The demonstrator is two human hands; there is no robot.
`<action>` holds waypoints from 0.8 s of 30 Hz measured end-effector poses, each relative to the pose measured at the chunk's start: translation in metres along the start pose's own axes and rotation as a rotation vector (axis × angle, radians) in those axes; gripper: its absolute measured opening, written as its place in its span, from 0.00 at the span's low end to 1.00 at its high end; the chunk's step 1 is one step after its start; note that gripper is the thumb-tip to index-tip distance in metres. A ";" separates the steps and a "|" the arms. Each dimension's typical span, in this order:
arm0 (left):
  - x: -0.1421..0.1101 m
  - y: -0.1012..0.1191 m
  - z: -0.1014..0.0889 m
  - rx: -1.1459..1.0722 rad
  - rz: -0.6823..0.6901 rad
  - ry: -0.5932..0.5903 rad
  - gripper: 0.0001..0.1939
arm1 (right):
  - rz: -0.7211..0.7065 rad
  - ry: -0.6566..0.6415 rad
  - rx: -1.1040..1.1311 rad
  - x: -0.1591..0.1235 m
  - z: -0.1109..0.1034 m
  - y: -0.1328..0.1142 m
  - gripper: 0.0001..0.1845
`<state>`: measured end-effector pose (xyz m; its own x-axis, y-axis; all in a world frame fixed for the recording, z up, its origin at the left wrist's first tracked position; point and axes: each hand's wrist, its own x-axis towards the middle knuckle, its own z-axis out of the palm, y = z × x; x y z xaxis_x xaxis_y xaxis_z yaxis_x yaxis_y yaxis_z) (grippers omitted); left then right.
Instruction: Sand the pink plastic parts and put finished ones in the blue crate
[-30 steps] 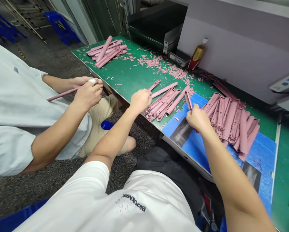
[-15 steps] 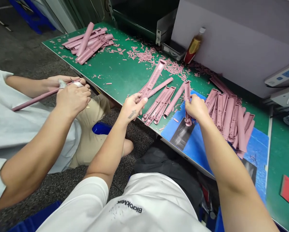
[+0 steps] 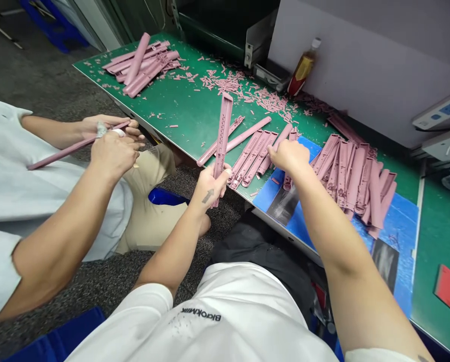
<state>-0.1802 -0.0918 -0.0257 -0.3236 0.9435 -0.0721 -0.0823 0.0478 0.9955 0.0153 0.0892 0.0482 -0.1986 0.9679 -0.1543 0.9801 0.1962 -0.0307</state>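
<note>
In my left hand (image 3: 213, 185) is a long pink plastic strip (image 3: 223, 128), a trough-shaped moulded part, tilted up with its open side showing. My right hand (image 3: 291, 155) is palm down over the row of pink strips (image 3: 250, 160) near the table edge. Its fingers point left and down, with the fingertips mostly hidden. Another strip (image 3: 287, 183) shows above and below this hand; whether the hand grips it is unclear. Behind my left hand's strip lie a smooth pink strip (image 3: 249, 134) and a perforated one (image 3: 235, 125).
More strips (image 3: 355, 173) are heaped on the blue sheet (image 3: 406, 226), and another pile (image 3: 142, 70) lies far left. Pink scraps (image 3: 255, 95) litter the green table (image 3: 187, 113). A bottle (image 3: 303, 70) stands behind. At left, a co-worker's hands (image 3: 114, 146) hold a pink strip.
My left hand has swung its strip more upright and moved down slightly. My right hand has shifted left, across the strip it was gripping, toward the row.
</note>
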 end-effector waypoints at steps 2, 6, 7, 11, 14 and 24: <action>-0.011 -0.007 -0.002 0.045 0.001 -0.001 0.19 | 0.031 0.038 -0.031 -0.006 -0.002 0.004 0.34; -0.004 0.000 -0.008 0.213 0.033 0.023 0.14 | -0.056 0.072 -0.022 -0.035 0.004 -0.004 0.32; 0.006 0.006 -0.010 0.346 0.064 0.045 0.13 | -0.103 0.034 -0.008 -0.044 0.008 -0.012 0.33; 0.071 0.041 -0.010 0.972 0.146 0.037 0.13 | -0.212 -0.208 0.139 -0.064 0.021 -0.041 0.23; 0.101 0.060 0.000 1.189 0.123 -0.039 0.22 | -0.227 -0.239 0.292 -0.072 0.025 -0.032 0.17; 0.039 0.036 0.051 0.071 -0.154 -0.404 0.15 | -0.485 -0.298 0.936 -0.140 0.043 0.006 0.29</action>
<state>-0.1473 -0.0368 0.0103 0.0830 0.9755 -0.2036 -0.0315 0.2068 0.9779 0.0495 -0.0523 0.0269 -0.6791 0.7181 -0.1520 0.4352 0.2272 -0.8712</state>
